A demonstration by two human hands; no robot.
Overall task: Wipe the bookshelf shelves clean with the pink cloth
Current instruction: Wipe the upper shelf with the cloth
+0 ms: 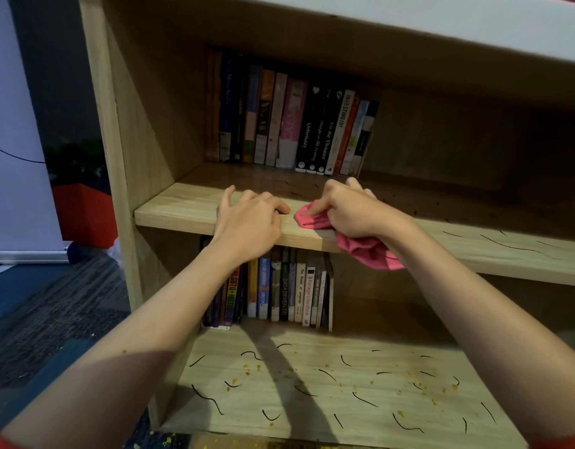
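We see the pink cloth (360, 241) bunched on the near edge of the light-wood bookshelf's (124, 131) middle shelf (182, 207), partly hanging over it, with dark squiggles marking both that shelf and the lower shelf (312, 384).

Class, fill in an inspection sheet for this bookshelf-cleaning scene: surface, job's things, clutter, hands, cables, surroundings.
Surface: middle shelf clean at its left end, black squiggly marks further right; lower shelf has black marks and yellow crumbs.
Job's things: pink cloth bunched on the middle shelf's front edge.
Clutter: upper row of books; lower row of books.
Hands: right hand grips the cloth; left hand rests flat on the shelf.
Cables: thin black cable across the white panel.
Surroundings: red planter, carpet.
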